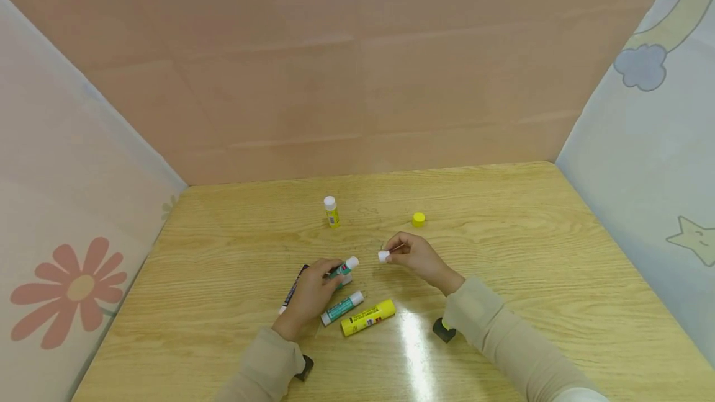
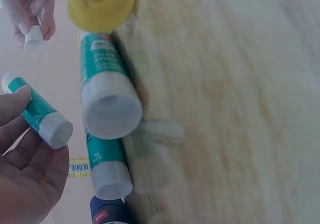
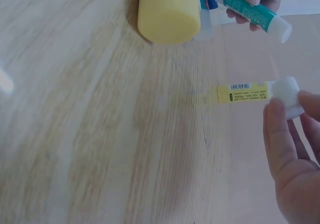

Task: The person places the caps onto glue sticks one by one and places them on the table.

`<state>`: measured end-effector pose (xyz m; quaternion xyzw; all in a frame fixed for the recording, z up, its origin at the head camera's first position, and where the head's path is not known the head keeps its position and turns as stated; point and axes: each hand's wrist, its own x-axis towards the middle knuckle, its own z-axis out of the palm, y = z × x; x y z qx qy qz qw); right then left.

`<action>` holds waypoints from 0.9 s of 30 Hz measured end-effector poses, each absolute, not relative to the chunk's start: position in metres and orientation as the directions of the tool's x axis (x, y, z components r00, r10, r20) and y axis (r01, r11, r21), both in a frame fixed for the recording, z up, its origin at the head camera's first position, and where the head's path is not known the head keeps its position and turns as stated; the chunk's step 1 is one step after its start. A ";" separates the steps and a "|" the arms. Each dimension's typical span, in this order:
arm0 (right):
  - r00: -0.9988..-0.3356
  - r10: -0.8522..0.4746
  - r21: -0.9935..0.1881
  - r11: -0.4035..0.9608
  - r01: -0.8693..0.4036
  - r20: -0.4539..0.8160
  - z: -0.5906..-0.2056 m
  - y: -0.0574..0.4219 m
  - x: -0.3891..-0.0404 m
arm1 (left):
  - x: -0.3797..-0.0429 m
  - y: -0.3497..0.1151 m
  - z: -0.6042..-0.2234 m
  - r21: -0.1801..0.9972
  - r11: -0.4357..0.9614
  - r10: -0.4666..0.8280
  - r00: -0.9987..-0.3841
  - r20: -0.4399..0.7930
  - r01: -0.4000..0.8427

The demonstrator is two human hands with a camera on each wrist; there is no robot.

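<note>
My left hand grips a green glue stick with its pale, capless end tilted up to the right. To its right, across a small gap, my right hand pinches a white cap between thumb and fingers. Partly hidden by the left hand, another green glue stick lies on the table. A third green glue stick, with white ends, lies nearer the front. Beside that one rests a thicker yellow glue stick. A dark blue tube lies left of the left hand.
Toward the back of the wooden table a yellow glue stick stands upright with a white top. Right of it sits a small yellow cap. Cloth walls enclose the table at the back and both sides.
</note>
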<state>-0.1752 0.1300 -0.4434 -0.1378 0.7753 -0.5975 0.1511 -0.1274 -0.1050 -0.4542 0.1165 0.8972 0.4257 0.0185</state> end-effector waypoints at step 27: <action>-0.863 -0.497 -0.989 0.148 0.024 -0.095 -0.445 0.118 -0.168 | -0.126 -0.097 -0.459 0.817 0.560 0.266 -0.964 -0.024 0.134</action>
